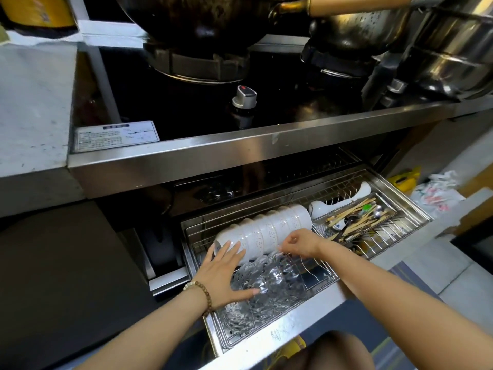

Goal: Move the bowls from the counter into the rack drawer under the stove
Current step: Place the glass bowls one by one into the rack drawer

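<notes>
The steel rack drawer [282, 335] stands pulled out under the stove. A row of white bowls [269, 228] lies on its side along the back of the rack. In front of it sits a row of clear glass bowls [277, 284]. My left hand [224, 273] lies flat with straight fingers across the left end of both rows, thumb on the glass. My right hand [298, 243] pinches the rim of the rightmost glass bowl, fingers curled, just in front of the white bowls.
A cutlery tray [357, 220] with chopsticks and spoons fills the drawer's right side, with white ladles behind it. Above are the stove's steel front edge [240, 153], a knob [244, 98], a wok and pots. Plastic bags lie on the floor at right.
</notes>
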`<control>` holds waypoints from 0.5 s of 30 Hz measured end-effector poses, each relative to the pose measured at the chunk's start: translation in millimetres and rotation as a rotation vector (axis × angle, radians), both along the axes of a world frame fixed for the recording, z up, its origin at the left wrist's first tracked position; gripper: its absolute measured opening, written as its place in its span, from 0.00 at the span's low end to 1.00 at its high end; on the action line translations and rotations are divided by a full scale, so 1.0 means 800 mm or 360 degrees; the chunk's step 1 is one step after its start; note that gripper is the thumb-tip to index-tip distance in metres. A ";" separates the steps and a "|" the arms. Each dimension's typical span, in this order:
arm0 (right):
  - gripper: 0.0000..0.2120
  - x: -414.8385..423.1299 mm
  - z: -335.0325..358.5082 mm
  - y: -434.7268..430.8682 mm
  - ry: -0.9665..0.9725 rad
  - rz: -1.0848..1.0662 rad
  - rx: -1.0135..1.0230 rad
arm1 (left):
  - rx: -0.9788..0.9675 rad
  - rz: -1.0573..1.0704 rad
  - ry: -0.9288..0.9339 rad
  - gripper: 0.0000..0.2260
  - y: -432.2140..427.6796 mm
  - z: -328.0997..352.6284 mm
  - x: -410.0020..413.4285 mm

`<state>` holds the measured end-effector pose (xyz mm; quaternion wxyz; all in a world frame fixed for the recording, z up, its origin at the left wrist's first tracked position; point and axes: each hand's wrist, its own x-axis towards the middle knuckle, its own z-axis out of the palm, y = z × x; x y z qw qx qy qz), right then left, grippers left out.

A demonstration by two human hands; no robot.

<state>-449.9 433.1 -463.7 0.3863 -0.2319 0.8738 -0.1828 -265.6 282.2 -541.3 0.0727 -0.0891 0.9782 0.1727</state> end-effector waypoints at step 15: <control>0.19 0.079 0.214 -0.014 0.0529 0.0247 -0.1172 | -0.0299 -0.0203 0.0862 0.33 -0.034 0.289 0.049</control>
